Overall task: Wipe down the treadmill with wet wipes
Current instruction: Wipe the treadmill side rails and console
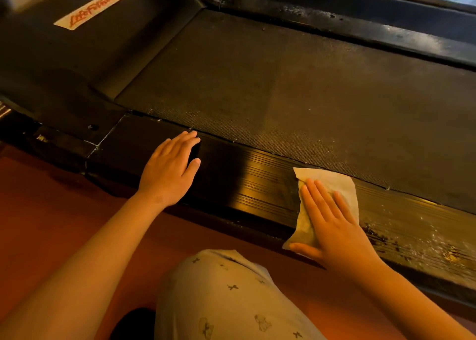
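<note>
Right hand (pixel 332 226) flat, fingers straight, pressing the wet wipe (pixel 340 185) onto the treadmill's near side rail (pixel 244 180). Left hand (pixel 170 169) open too, palm resting on the same rail nearer the motor cover (pixel 64 64).

Rail between my hands reads dark and glossy; I judge that stretch done. Beyond the wipe, grit and pale dust (pixel 417 239) are left to clear. Far rail (pixel 334 23) is speckled as well. Belt (pixel 283 82) is dull, possibly unwiped; the light is too dim to say. Early-to-middle stage, I reckon.
</note>
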### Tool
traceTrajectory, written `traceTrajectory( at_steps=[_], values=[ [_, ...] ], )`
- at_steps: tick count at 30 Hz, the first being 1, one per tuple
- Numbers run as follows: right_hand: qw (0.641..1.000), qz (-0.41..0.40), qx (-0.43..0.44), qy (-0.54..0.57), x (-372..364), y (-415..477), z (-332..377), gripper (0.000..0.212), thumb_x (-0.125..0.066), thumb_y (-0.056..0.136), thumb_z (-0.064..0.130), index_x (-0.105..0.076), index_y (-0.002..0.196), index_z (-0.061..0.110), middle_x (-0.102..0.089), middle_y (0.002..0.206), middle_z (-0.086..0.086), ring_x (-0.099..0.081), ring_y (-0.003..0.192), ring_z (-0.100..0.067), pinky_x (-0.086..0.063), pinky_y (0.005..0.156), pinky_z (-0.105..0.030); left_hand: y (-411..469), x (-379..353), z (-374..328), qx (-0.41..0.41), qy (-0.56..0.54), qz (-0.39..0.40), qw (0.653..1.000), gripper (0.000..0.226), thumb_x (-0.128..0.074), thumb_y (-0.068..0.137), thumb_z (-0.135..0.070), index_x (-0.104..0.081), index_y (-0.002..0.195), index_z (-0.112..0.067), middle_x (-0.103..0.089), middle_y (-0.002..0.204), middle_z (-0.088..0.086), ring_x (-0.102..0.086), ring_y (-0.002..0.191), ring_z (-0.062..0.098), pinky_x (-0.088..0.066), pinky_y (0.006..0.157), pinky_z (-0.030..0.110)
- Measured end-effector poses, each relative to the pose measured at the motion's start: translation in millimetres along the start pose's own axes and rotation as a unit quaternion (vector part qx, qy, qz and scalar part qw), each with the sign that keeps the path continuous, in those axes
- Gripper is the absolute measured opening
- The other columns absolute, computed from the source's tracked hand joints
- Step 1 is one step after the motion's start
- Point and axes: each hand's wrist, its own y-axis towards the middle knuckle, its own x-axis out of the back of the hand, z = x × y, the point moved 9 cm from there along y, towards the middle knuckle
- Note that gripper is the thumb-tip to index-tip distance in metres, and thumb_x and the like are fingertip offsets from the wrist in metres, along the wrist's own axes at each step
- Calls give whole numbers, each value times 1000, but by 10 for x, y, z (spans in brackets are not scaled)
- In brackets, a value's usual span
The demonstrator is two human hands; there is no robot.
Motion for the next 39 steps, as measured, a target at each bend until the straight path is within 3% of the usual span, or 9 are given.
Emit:
traceTrajectory(
  at_steps=[6, 10, 12, 15, 17, 22, 31, 35, 39],
  values=[
    [998, -20, 60, 4, 119, 389, 329, 117, -13, 75, 91, -12, 154, 5, -12, 160, -14, -10, 149, -30, -14, 119, -53, 1, 1, 1, 4, -3, 2, 1000, 49, -37, 103, -32, -31, 150, -19, -24, 160, -3, -14, 149, 10, -7, 121, 32],
    [998, -41, 51, 27, 225, 662, 679, 117, -7, 75, 88, -27, 150, 0, -24, 157, -18, -19, 146, -33, -21, 116, -56, 4, 4, -9, 2, -2, -1, 1000, 49, -39, 103, -31, -32, 149, -18, -25, 160, -2, -16, 148, 12, -8, 121, 33],
    [997, -53, 43, 36, 275, 783, 917, 115, -17, 74, 87, -25, 151, 2, -23, 158, -17, -17, 147, -33, -19, 117, -55, 4, 1, -8, 3, -4, -2, 1000, 49, -40, 102, -30, -33, 149, -18, -26, 159, -2, -16, 148, 12, -8, 121, 33],
    [994, -76, 49, 56, 357, 922, 1217, 112, -44, 78, 79, -5, 154, 7, -1, 162, -12, 5, 149, -28, 2, 121, -50, 8, 8, -7, -1, -2, -1, 1000, 48, -41, 102, -28, -34, 148, -17, -28, 159, -2, -18, 148, 12, -9, 121, 33],
    [994, -81, 52, 61, 383, 961, 1262, 111, -46, 79, 77, -2, 154, 9, 3, 162, -10, 7, 149, -26, 6, 121, -46, 3, 15, -3, 0, 1, 1, 1000, 47, -41, 102, -28, -34, 148, -18, -28, 158, -2, -18, 148, 11, -9, 120, 33],
    [995, -81, 39, 41, 258, 706, 839, 99, -26, 79, 79, -37, 148, 9, -34, 154, -10, -27, 144, -24, -15, 119, -44, 0, 20, 0, -1, 2, 9, 1000, 48, -39, 102, -29, -33, 149, -19, -26, 159, -3, -16, 148, 10, -7, 119, 30],
    [998, -57, -4, 13, 24, -31, -182, 98, -15, 85, 83, -11, 155, 14, -13, 161, -7, -12, 149, -24, -13, 117, -46, 14, -8, -43, 7, 16, 56, 998, 51, -34, 103, -30, -27, 151, -13, -21, 161, 3, -12, 149, 16, -8, 122, 38],
    [999, -45, -4, 22, 13, -233, -471, 96, -17, 87, 81, -15, 154, 12, -16, 161, -8, -10, 149, -22, -11, 117, -43, 18, -27, -174, 22, 36, 76, 996, 56, -32, 104, -36, -24, 153, -11, -16, 162, 8, -10, 150, 21, -9, 121, 40],
    [999, -30, -16, 19, -7, -427, -746, 93, -19, 90, 77, -19, 153, 9, -18, 160, -10, -13, 148, -22, -9, 117, -41, -65, -158, -731, -49, 19, 86, 995, 59, -31, 102, -40, -23, 153, -10, -14, 162, 7, -8, 150, 20, -5, 121, 36]
  ],
)
